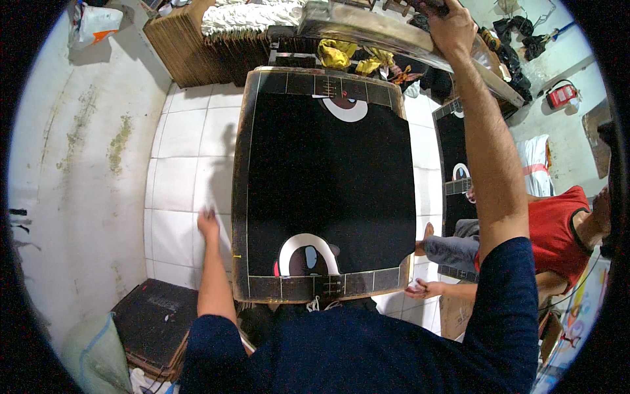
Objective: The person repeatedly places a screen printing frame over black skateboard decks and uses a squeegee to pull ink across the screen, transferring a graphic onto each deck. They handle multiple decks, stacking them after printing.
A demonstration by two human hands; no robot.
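Against the stained wall on the left, a dark stack of boards [154, 322] is sitting low on the white tiled floor [177, 177]. Just right of it, the left hand [209, 224] is hanging beside the left edge of the printing board [244, 197], blurred, so whether its fingers are spread or curled cannot be told. A black garment [328, 190] is lying flat over that board, with a white curved print showing at its near end and another at its far end. Further right, the right hand [447, 26] is reaching up and forward, its fingers wrapping over the edge of a raised wooden frame [367, 29]. At the far right, a seated person in a red sleeveless shirt [558, 223] is working beside a second black-covered board [453, 151].
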